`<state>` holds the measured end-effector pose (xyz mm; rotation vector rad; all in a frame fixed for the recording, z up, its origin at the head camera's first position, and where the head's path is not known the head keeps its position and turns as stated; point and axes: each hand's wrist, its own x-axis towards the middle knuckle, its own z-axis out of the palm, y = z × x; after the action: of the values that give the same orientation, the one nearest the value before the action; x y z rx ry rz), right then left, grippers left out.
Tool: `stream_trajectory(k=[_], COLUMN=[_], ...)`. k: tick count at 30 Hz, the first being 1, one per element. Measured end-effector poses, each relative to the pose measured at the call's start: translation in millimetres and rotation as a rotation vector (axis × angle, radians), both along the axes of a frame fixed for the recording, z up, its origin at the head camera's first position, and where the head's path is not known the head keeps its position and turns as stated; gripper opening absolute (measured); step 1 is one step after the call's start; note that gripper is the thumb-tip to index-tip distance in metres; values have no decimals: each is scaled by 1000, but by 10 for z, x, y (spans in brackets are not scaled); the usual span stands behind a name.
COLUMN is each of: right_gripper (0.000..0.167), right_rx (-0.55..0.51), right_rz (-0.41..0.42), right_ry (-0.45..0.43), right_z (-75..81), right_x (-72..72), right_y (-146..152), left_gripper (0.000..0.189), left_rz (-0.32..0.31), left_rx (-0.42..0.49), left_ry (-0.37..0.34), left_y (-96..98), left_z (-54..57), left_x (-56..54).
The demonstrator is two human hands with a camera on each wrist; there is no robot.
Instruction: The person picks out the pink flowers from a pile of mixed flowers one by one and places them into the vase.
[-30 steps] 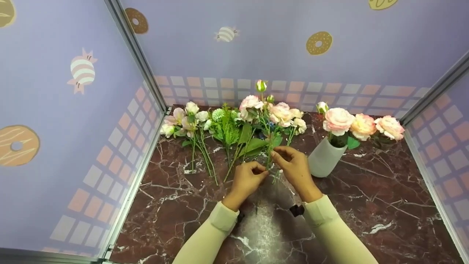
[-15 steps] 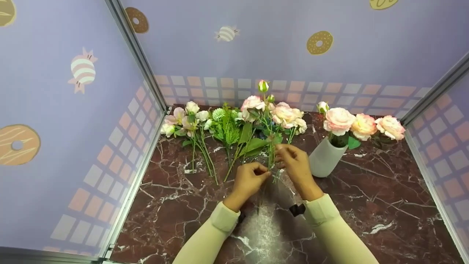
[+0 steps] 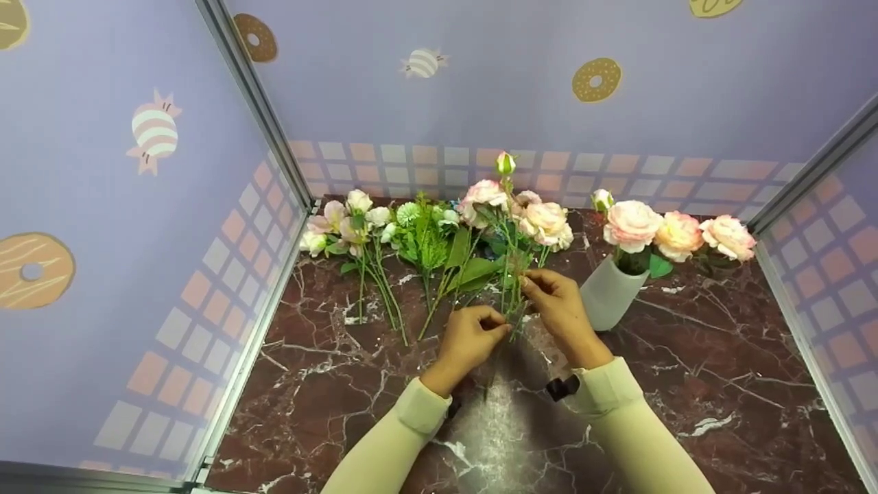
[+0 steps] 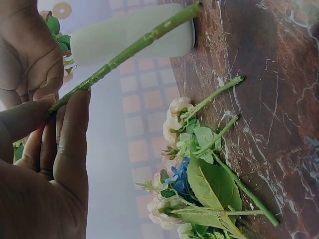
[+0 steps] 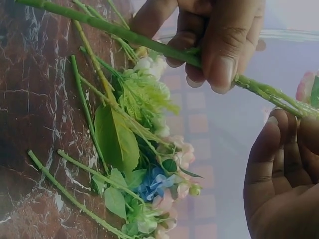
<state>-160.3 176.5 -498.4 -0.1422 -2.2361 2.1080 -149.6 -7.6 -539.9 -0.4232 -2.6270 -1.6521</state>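
Note:
In the head view, my left hand [image 3: 473,339] pinches the lower stem of an artificial rose spray. Its green stem [image 4: 124,55] sticks out past the fingers in the left wrist view. The spray carries pink-cream roses [image 3: 547,223] and, at the top, a closed bud [image 3: 505,163]. Higher on the spray, my right hand [image 3: 559,305] pinches the stem where it splits into branches [image 5: 271,95], as the right wrist view shows. Both hands are above the table, beside the white vase [image 3: 612,295]. That vase is tilted and holds several pink roses [image 3: 632,226].
Behind my hands, more cut flowers lie in a row: white and pale pink blooms [image 3: 336,219], green foliage [image 3: 429,240], a broad leaf [image 4: 212,184] and a blue flower [image 5: 155,185]. The marbled table [image 3: 329,412] is bounded by patterned panels [image 3: 446,103].
The held rose spray has shifted right and its blooms have turned and spread. My right hand moved slightly right, loosened its fingers midway, then pinched the stem again. The left hand moved slightly right.

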Motion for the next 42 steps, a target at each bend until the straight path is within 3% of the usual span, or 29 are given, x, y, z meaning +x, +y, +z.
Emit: stream_trajectory(k=[7, 14, 19, 23, 28, 35, 42], right_gripper=[19, 17, 14, 13, 12, 9, 7], right_rx=[-10, 48, 124, 143, 190, 259, 445], right_rz=[11, 35, 65, 55, -33, -230, -427], right_ry=[17, 63, 115, 135, 229, 348, 490], right_z=[15, 35, 82, 144, 280, 617, 1010], right_x=[-10, -19, 13, 69, 141, 221, 322], right_y=[30, 60, 88, 131, 307, 679, 990], left_gripper=[4, 4, 6, 18, 29, 22, 20], left_rz=[-8, -13, -58, -112, -135, -87, -60], left_rx=[13, 1, -24, -31, -20, 7, 29], left_ry=[-4, -8, 32, 60, 40, -3, -11], left_y=[1, 6, 15, 15, -6, -68, -81], left_z=[0, -9, -17, -34, -76, -145, -193], left_x=[9, 12, 1, -2, 5, -7, -8])
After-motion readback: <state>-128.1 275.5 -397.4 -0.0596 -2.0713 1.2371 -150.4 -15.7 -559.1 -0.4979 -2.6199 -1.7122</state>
